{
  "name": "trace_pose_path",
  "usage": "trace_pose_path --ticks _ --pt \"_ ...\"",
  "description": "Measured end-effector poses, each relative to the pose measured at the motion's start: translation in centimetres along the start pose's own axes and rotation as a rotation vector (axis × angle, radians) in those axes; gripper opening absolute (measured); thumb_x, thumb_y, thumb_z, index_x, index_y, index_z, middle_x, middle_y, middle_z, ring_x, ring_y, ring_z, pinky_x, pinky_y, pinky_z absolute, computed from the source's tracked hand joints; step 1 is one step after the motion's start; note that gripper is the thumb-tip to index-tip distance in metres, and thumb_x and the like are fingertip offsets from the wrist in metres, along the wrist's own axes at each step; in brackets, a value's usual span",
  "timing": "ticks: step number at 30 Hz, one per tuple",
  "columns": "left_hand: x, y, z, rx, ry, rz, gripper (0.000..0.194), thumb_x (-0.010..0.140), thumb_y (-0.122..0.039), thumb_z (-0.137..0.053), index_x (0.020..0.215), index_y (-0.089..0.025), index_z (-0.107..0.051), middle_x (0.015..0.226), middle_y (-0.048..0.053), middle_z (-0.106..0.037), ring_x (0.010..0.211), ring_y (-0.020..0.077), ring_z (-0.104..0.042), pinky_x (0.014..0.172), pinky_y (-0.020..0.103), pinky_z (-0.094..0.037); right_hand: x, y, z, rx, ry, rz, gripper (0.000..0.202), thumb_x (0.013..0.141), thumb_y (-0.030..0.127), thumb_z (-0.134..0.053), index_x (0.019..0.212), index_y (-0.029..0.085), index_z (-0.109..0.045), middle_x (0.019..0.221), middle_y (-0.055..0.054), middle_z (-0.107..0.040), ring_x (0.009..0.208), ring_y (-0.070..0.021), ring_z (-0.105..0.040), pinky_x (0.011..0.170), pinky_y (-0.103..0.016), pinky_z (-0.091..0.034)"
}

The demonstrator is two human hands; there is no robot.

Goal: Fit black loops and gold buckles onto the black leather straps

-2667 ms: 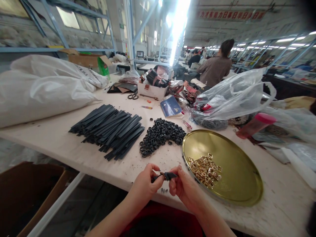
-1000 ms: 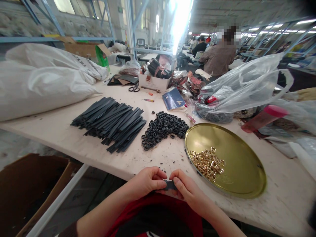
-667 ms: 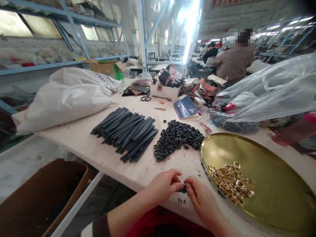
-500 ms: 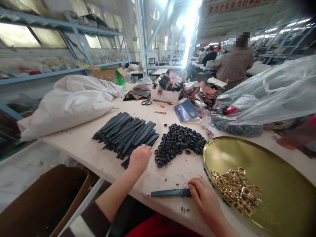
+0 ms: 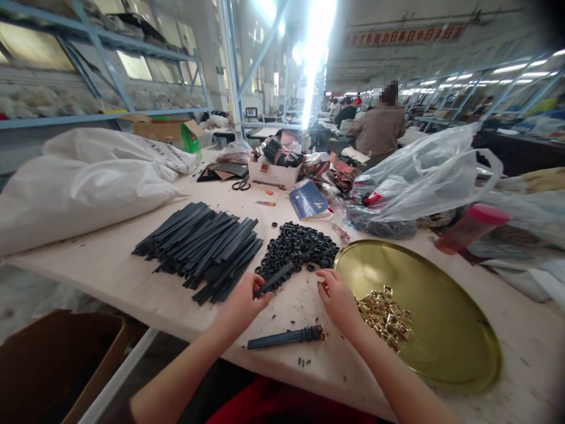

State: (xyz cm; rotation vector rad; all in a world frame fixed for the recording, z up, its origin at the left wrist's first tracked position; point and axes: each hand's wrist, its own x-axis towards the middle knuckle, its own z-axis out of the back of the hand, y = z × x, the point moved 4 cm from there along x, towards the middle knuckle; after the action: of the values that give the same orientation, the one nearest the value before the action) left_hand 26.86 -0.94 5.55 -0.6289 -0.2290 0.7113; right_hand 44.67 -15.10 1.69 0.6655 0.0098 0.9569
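Note:
My left hand [image 5: 245, 298] is closed on one end of a dark leather strap [image 5: 278, 277], whose free end points up and right over a heap of small black loops [image 5: 304, 244]. A pile of similar dark straps [image 5: 200, 250] lies just beyond that hand. My right hand [image 5: 338, 300] hovers at the near right edge of the loops, fingers bent and slightly apart, with nothing visible in them. On the table in front of me, a strap with a gold buckle and loops [image 5: 282, 338] lies flat, touched by neither hand. Gold buckles [image 5: 386, 318] are heaped in the oval gold tray [image 5: 441, 288].
Behind the piles are a blue booklet [image 5: 308, 200], a small cutter [image 5: 265, 203], scissors [image 5: 241, 184] and a white box [image 5: 273, 175]. A white sack [image 5: 88, 182] fills the left. Plastic bags [image 5: 410, 182] and a pink-lidded bottle [image 5: 474, 227] stand right. A person sits beyond.
My left hand has drawn a strap from the pile and moved right slightly. My right hand has left the buckled strap and moved up toward the loops. The view has turned right.

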Motion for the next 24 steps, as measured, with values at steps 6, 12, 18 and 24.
trace_pose_path --ticks 6,12,18,24 --pt "-3.7 -2.3 -4.0 -0.813 0.355 0.289 0.018 0.08 -0.031 -0.04 0.079 -0.016 -0.048 0.062 -0.003 -0.051 0.048 0.0076 -0.047 0.044 0.018 -0.036 4.8 0.1 -1.8 -0.062 0.084 -0.033 0.013 0.079 0.013 -0.047 0.08 0.016 -0.059 0.086 -0.01 -0.057 0.082 -0.0217 -0.054 0.074 -0.032 -0.037" --pt "-4.8 -3.2 -4.4 -1.144 0.427 0.5 0.016 0.071 -0.017 -0.046 0.086 -0.014 -0.049 0.069 0.0 -0.058 0.049 0.0062 -0.053 0.042 0.015 -0.039 3.9 -0.1 -1.9 0.027 0.135 -0.089 0.004 0.073 0.018 -0.053 0.072 0.017 -0.057 0.081 -0.007 -0.055 0.079 -0.0205 -0.051 0.072 -0.031 -0.035" --pt "-4.9 -3.5 -4.7 -1.237 0.512 0.549 0.019 0.069 -0.016 -0.047 0.087 -0.013 -0.05 0.068 0.001 -0.058 0.049 0.0061 -0.053 0.042 0.014 -0.039 1.0 -0.4 -1.0 0.284 0.239 -0.214 0.032 0.077 0.047 -0.048 0.069 0.018 -0.06 0.057 0.002 -0.052 0.055 -0.0147 -0.048 0.053 -0.026 -0.035" --pt "-5.6 -4.1 -5.3 -1.167 0.519 0.506 0.03 0.063 -0.01 -0.041 0.092 -0.015 -0.047 0.071 -0.001 -0.057 0.05 0.0069 -0.052 0.043 0.016 -0.039 -2.4 0.9 -0.3 1.047 0.198 -0.543 0.032 0.069 0.041 -0.063 0.09 0.018 -0.064 0.065 0.001 -0.058 0.052 -0.0086 -0.047 0.05 -0.021 -0.038"
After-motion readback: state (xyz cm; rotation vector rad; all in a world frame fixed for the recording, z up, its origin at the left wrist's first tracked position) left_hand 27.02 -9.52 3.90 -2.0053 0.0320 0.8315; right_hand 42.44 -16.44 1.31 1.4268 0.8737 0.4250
